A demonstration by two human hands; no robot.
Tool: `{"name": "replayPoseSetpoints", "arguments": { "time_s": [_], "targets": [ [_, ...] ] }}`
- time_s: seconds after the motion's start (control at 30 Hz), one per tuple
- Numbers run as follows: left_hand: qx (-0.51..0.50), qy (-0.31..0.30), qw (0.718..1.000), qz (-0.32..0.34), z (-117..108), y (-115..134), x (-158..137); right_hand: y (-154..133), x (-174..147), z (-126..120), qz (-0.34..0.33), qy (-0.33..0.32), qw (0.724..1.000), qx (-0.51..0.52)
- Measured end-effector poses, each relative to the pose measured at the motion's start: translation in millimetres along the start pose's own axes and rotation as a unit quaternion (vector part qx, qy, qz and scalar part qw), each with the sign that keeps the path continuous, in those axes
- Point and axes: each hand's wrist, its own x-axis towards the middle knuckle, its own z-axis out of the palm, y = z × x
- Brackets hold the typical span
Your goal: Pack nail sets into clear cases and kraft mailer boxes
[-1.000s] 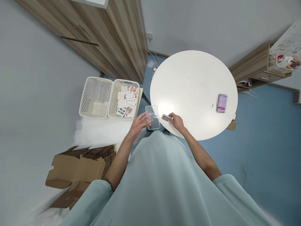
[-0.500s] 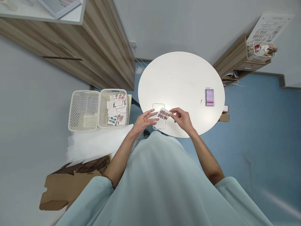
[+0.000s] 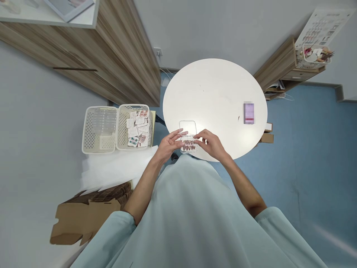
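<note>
Presently, a white oval table (image 3: 214,96) occupies the centre, with a purple item (image 3: 249,113) towards its right side and a wooden cabinet (image 3: 125,56) beyond it at far left. White sheets (image 3: 117,169) and brown cardboard boxes (image 3: 83,221) lie at near left. Of two white baskets (image 3: 132,149) on the left, one contains stacked clear boxes (image 3: 104,121), the other a loose heap of cards (image 3: 138,128). At the table's near edge a hinged clear case (image 3: 189,128) stands open; its near half contains a card of nail-shaped pieces (image 3: 189,146) in two rows. The left hand (image 3: 168,145) grasps the case, its thumb covering the card's left edge. The right hand (image 3: 210,143) has bent fingers touching the right edge; whether they pinch the card or merely press it cannot be told. The purple item is pixelated and its detail illegible.
</note>
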Motion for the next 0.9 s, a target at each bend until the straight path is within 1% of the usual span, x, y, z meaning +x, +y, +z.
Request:
{"name": "replayPoseSetpoints", "arguments": {
  "time_s": [0.13, 0.23, 0.3, 0.37, 0.4, 0.5, 0.57, 0.73, 0.9],
  "targets": [
    [-0.016, 0.000, 1.000, 0.001, 2.1, -3.8, -2.8, -0.2, -3.5, 6.0, -0.035, 0.004, 0.999, -0.028],
    [-0.021, 0.003, 1.000, 0.002, 2.9, -5.9, -5.8, -0.2, -4.3, 10.0, -0.050, 0.029, 0.998, -0.004],
    [-0.022, 0.005, 1.000, 0.003, 3.0, -6.9, -8.7, 0.2, -2.1, 9.8, -0.032, 0.076, 0.996, 0.026],
    [-0.023, 0.007, 1.000, -0.001, 3.0, -8.0, -11.8, 1.8, 3.1, 8.1, 0.014, 0.120, 0.991, 0.054],
    [-0.023, 0.008, 1.000, -0.005, 3.0, -8.7, -13.2, 3.2, 6.6, 7.3, 0.041, 0.130, 0.988, 0.067],
    [-0.019, 0.006, 1.000, -0.019, 3.1, -11.5, -16.4, 8.1, 18.5, 8.2, 0.104, 0.118, 0.980, 0.120],
    [-0.018, 0.002, 1.000, -0.024, 3.3, -13.1, -17.9, 10.2, 25.4, 11.9, 0.122, 0.105, 0.975, 0.151],
    [-0.011, -0.010, 0.999, -0.030, 2.9, -14.3, -21.0, 8.4, 34.6, 21.3, 0.117, 0.107, 0.971, 0.178],
    [-0.014, -0.008, 1.000, -0.021, 1.7, -13.0, -23.3, 1.4, 33.9, 18.5, 0.105, 0.116, 0.973, 0.172]
  ]
}}
